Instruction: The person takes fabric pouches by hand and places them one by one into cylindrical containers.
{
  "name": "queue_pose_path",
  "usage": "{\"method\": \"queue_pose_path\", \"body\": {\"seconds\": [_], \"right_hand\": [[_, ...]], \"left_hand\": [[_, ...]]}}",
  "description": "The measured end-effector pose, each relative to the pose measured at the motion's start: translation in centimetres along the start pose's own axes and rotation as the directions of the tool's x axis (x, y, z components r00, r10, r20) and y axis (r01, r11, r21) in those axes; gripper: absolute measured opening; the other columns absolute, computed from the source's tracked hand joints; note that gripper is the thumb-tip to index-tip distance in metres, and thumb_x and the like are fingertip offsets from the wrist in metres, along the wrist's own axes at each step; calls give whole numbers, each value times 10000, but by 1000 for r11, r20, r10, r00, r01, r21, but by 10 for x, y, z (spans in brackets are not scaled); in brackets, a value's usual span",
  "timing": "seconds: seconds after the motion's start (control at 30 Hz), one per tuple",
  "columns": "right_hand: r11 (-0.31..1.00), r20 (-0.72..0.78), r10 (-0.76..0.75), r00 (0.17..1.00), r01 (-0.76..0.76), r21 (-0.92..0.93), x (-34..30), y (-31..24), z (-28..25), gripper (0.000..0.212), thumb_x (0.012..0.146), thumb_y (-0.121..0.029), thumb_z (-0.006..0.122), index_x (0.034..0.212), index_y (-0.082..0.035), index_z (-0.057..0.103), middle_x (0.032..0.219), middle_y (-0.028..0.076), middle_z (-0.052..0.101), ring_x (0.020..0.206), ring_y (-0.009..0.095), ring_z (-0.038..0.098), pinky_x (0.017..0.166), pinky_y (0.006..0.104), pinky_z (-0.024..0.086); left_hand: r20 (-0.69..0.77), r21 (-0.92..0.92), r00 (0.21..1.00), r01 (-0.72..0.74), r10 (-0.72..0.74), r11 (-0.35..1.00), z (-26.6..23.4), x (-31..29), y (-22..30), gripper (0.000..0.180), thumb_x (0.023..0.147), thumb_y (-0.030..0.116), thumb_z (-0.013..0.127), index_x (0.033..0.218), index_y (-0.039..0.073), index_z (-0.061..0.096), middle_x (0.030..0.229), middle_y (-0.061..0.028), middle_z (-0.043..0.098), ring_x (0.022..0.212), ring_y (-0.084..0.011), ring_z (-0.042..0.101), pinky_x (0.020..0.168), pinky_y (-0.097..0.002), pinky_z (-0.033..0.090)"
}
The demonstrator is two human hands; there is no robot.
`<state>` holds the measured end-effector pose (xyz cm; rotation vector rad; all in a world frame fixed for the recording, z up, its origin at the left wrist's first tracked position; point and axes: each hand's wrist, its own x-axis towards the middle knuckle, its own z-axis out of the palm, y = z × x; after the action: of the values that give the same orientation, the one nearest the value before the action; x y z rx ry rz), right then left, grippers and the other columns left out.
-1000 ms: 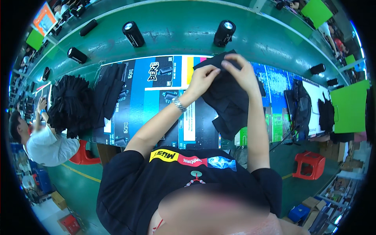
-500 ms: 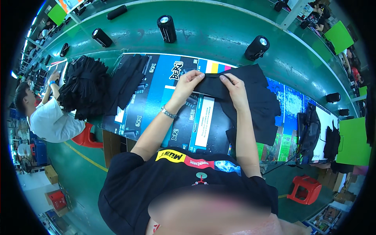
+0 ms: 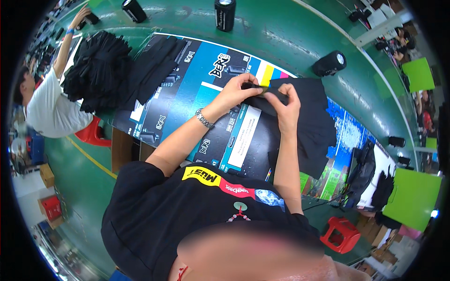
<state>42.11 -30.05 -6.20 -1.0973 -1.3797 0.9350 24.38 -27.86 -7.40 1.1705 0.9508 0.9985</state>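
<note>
My left hand [image 3: 240, 92], with a metal-band watch on its wrist, pinches the upper edge of a black fabric piece [image 3: 262, 105]. Close beside it, my right hand [image 3: 287, 104] grips the same edge with thumb and fingers. The cloth is bunched between my fingertips, and its exact shape is partly hidden. Under and to the right of my right hand spreads a fan of flat black fabric pieces [image 3: 311, 126]. Left of my hands lies an overlapping row of similar pieces [image 3: 157, 68], with a tall heap of black fabric [image 3: 98, 70] beyond it.
Printed sheets cover the table [image 3: 187, 110]. Past its far edge runs a green conveyor surface carrying black cylindrical speakers [image 3: 225, 16], one [image 3: 329, 63] near the right. A co-worker in a white shirt [image 3: 58, 112] sits at left. A red stool [image 3: 341, 235] stands at right.
My hands have drawn closer together, bunching the fabric edge that was stretched flat between them. The view has shifted and tilted. The co-worker's arm now reaches up to a speaker.
</note>
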Motion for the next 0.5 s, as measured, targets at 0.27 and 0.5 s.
{"method": "queue_pose_path", "body": {"seconds": [0.27, 0.5], "right_hand": [[987, -40, -135, 990, 131, -89, -9, -3, 16, 311, 724, 73, 681, 775, -61, 405, 778, 0, 391, 735, 96, 396, 713, 213, 350], [957, -136, -243, 961, 214, -198, -5, -1, 14, 232, 753, 73, 646, 798, -33, 445, 816, 17, 468, 777, 114, 471, 738, 227, 394]], "left_hand": [[-248, 557, 781, -369, 573, 744, -1, -4, -9, 216, 710, 25, 642, 916, 25, 574, 863, -51, 504, 742, -112, 524, 635, -246, 440], [-162, -504, 979, -192, 127, 842, 5, -10, 5, 182, 885, 22, 543, 1064, -10, 528, 1022, -76, 599, 943, -148, 612, 871, -296, 509]]}}
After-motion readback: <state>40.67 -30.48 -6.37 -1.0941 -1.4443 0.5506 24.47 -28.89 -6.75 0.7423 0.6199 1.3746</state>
